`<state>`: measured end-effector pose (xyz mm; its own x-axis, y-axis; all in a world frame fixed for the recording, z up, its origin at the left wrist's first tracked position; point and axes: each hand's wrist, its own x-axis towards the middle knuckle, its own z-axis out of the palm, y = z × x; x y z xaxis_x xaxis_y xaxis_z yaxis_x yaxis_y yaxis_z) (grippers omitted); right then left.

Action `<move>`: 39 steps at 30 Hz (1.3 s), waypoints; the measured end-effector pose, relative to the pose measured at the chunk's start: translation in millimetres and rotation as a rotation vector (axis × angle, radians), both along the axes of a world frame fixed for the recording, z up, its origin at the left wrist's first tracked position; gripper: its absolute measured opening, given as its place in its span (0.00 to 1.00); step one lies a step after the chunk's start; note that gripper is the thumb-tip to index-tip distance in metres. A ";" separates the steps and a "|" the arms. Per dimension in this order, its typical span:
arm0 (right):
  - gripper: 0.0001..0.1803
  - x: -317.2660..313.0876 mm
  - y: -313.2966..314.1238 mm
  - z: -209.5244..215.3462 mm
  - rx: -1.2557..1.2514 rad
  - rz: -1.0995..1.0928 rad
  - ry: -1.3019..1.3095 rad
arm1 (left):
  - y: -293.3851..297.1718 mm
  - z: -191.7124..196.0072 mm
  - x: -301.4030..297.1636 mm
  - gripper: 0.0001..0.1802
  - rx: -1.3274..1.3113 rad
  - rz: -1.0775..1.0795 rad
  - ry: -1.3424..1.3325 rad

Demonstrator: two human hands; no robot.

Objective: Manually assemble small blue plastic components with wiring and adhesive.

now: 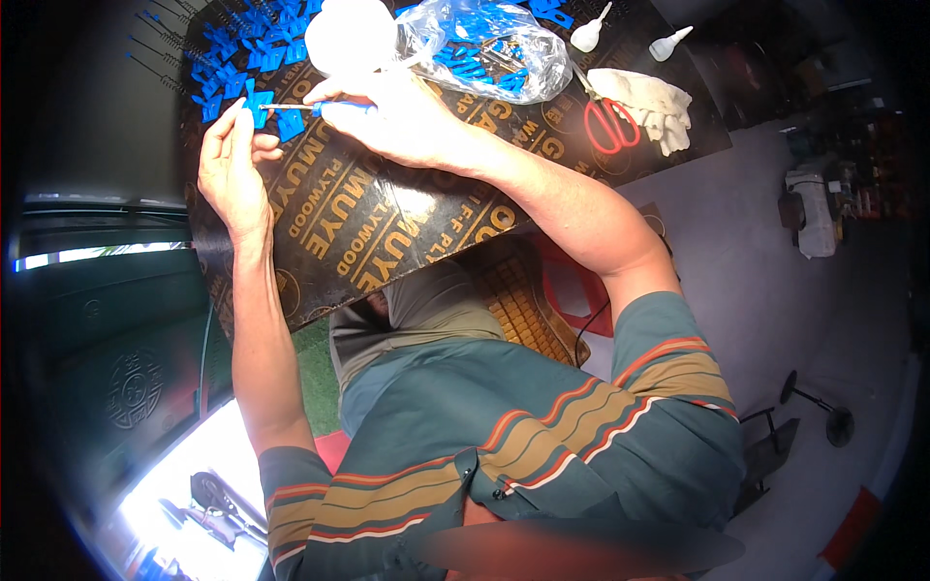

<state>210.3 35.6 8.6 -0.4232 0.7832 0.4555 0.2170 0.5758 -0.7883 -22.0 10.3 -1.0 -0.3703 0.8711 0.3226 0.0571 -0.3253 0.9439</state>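
At the far left of the dark printed plywood board, my left hand point(233, 174) pinches a small blue plastic part point(256, 101) between thumb and fingers. My right hand point(392, 121) is closed around the blue handle of a thin screwdriver point(291, 107). Its metal shaft points left, and its tip meets the blue part; the exact contact is too small to make out. Another blue plastic part point(290, 125) lies on the board just under the shaft. Beyond my hands, several similar blue parts point(262, 48) spread over the far left corner, some with dark coil springs.
A round, glaring white object point(351, 37) stands beyond my right hand. Beside it is a clear plastic bag point(552, 68) of blue pieces and small metal bits. Further right are white nozzle bottles point(589, 35), red-handled scissors point(610, 128) and a whitish cloth glove point(651, 102).
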 end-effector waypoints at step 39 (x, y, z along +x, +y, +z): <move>0.20 9.2 -2.4 18.8 -0.050 0.003 -0.175 | 0.5 4.1 6.2 0.15 0.036 -0.029 -0.088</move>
<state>219.6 33.2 27.3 -0.4948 0.8015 0.3357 0.3517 0.5380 -0.7661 -15.8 10.7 3.1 -0.3736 0.8704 0.3208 -0.0356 -0.3590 0.9327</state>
